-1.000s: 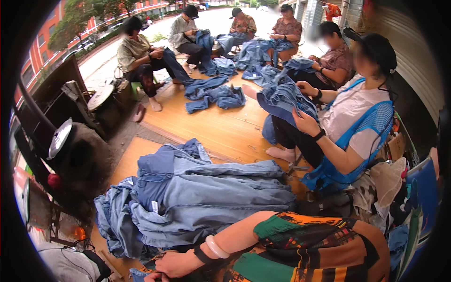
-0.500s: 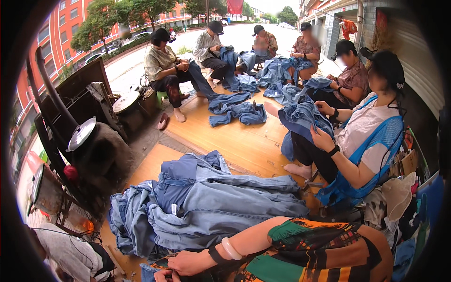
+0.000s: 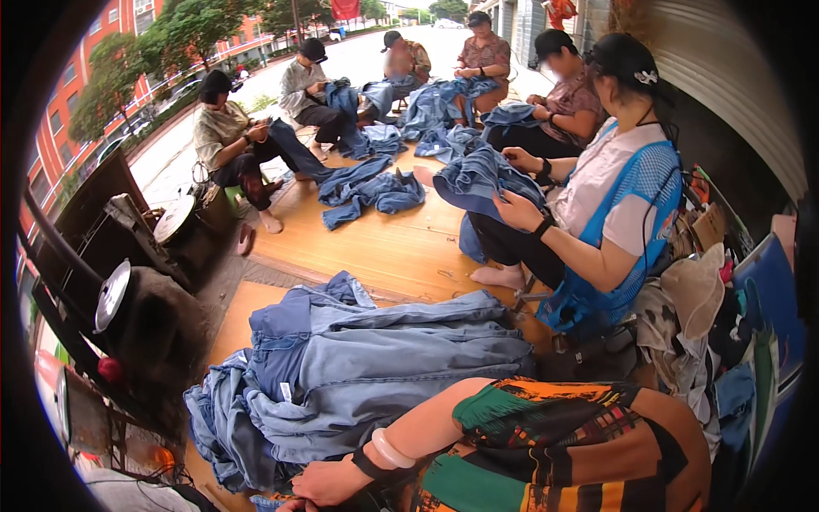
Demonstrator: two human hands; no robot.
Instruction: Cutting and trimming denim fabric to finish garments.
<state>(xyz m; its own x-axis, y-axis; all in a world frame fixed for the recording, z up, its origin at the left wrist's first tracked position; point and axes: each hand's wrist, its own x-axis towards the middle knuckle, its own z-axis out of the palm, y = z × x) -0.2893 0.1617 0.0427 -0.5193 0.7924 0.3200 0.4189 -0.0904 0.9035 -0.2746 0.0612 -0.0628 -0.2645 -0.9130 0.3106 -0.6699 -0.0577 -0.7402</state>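
Observation:
My right hand (image 3: pixel 328 483) is at the lower edge, its fingers curled together in a pinch; what lies between them is too hidden to make out. A black band and a pale bangle (image 3: pixel 392 450) circle that wrist, and a patterned green, orange and black sleeve covers the upper arm. Of my left hand (image 3: pixel 299 505) only a sliver of finger shows just below the right one. A scrap of blue denim (image 3: pixel 266 503) shows beside them. Just beyond lies a heap of blue jeans (image 3: pixel 375 371) with small white labels and darker pocket cloth.
Close on the right sits a co-worker in a blue mesh vest (image 3: pixel 653 196), handling denim (image 3: pixel 486 177). Several others sit around more jeans (image 3: pixel 375 189) on wooden boards (image 3: pixel 341 247). A stove with a metal lid (image 3: pixel 113 295) stands left; piled cloth and hats (image 3: pixel 691 299) lie right.
The view has turned to the right and tilted, so the people and the heap sit further left. My right hand stays pinched at the lower edge; less of my left hand shows.

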